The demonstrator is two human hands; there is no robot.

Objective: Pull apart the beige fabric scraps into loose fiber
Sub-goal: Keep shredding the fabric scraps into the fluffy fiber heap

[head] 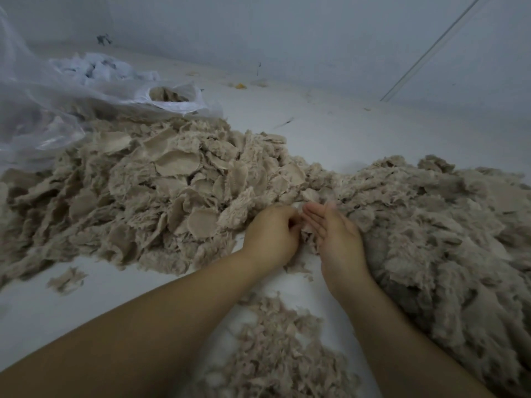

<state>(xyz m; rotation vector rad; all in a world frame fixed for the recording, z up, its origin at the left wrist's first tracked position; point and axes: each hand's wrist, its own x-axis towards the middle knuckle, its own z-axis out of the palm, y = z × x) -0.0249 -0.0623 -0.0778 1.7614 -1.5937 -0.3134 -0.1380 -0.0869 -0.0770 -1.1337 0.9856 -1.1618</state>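
Beige scrap [306, 235] sitting between both hands on the white floor [330, 130]: left hand [271, 235] pinching it with curled fingers, right hand [334, 237] flat, holding nothing. Risk: unshredded scraps [172, 179] sliding into the loose fiber [431, 225] alongside.

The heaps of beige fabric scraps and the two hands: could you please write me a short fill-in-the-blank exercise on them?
1. The heap of flat beige fabric scraps lies on the person's ____ side.
2. The fluffy heap of pulled beige fiber lies on the person's ____ side.
3. The left hand has curled fingers, while the right hand has ____ fingers.
4. The clear plastic bag behind the scraps is ____ at its mouth.

Missing words: left; right; straight; open
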